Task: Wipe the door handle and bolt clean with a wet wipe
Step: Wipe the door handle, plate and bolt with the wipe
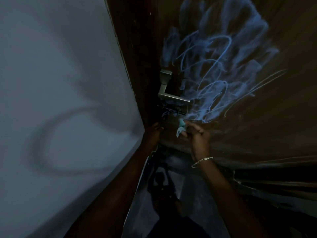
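A silver lever door handle (169,93) sticks out from a dark brown door (257,117) covered in blue chalk scribbles. Just below it sits a dark bolt (173,112), hard to make out in the dim light. My right hand (197,134) holds a crumpled pale blue wet wipe (181,127) against the door a little below the bolt. My left hand (153,130) rests on the door's edge, left of the wipe; its fingers are hidden in shadow.
A pale wall (68,100) fills the left side. The dark floor (171,186) shows below between my arms. A silver bracelet (202,161) circles my right wrist.
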Available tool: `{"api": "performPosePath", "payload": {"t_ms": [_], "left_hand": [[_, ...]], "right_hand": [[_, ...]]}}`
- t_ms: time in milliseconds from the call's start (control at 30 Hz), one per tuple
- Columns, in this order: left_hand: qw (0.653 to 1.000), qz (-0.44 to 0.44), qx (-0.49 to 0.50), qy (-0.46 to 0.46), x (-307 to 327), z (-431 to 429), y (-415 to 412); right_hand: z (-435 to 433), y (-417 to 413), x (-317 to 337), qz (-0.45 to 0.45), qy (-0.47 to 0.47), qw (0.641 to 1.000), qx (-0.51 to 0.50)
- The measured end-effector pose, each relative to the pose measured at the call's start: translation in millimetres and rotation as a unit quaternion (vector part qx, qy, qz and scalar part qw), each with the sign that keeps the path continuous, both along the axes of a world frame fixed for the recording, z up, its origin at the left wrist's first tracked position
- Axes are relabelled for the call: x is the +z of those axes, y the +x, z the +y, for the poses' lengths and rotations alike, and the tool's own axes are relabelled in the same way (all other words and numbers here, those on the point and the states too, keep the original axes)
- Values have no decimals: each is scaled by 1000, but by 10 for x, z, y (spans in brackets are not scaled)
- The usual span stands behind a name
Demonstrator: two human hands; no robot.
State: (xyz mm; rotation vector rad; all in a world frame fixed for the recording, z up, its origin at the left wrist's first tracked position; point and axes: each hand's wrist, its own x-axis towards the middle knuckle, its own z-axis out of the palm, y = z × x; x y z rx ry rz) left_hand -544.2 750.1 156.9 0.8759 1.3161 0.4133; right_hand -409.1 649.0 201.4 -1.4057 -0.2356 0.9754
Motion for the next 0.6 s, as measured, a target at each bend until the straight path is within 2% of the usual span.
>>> {"api": "performPosePath", "payload": {"t_ms": [133,233,300,400,500,600], "left_hand": [[983,-114,113,-86,-298,97,107],[963,-194,163,-94,-459,129,223],[955,-215,184,-86,-503,141,294],[962,-189,186,-62,-546,128,320],[969,-174,174,-36,-581,87,254],[969,-191,153,-25,-586,23,163]], "right_hand": [[68,-37,-311,-33,6,998,54],[149,-25,-471,-81,-18,995,60],[189,0,-526,-108,-29,992,62],[212,46,-566,-146,-39,987,53],[223,112,-582,-244,-38,966,74],[302,123,-576,-413,-15,905,104]]}}
